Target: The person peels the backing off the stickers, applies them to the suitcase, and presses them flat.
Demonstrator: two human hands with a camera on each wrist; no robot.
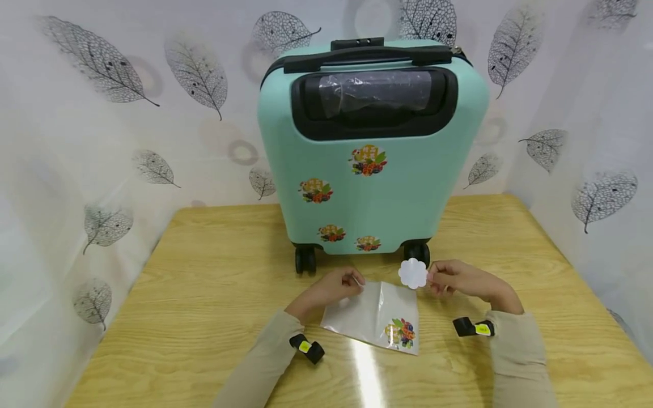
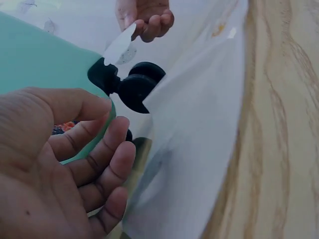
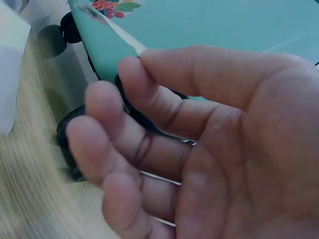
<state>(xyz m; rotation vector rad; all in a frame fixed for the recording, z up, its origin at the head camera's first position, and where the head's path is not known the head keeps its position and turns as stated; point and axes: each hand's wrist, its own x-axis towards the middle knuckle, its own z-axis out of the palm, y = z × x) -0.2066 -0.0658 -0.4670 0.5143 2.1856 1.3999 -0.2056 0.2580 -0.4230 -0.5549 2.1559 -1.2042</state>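
My right hand (image 1: pixel 461 279) pinches a white scalloped, flower-shaped sticker (image 1: pixel 412 273) by its edge, thumb against index finger. In the right wrist view the sticker (image 3: pixel 124 37) appears nearly edge-on. My left hand (image 1: pixel 339 285) is at the far left part of a creased white sheet (image 1: pixel 352 311), which bears one printed fruit sticker (image 1: pixel 400 332) near its right end. The left wrist view shows that hand's fingers (image 2: pixel 117 159) loosely bent beside the sheet's edge, with nothing visible between them. A mint-green suitcase (image 1: pixel 408 181) stands upright just beyond both hands.
Several round fruit stickers, one at the upper middle (image 1: pixel 368 160), are on the suitcase front. Black wheels (image 1: pixel 305 259) rest on the wooden table (image 1: pixel 219 294). A leaf-patterned curtain (image 1: pixel 204 147) hangs behind and at the sides. Each wrist wears a black strap.
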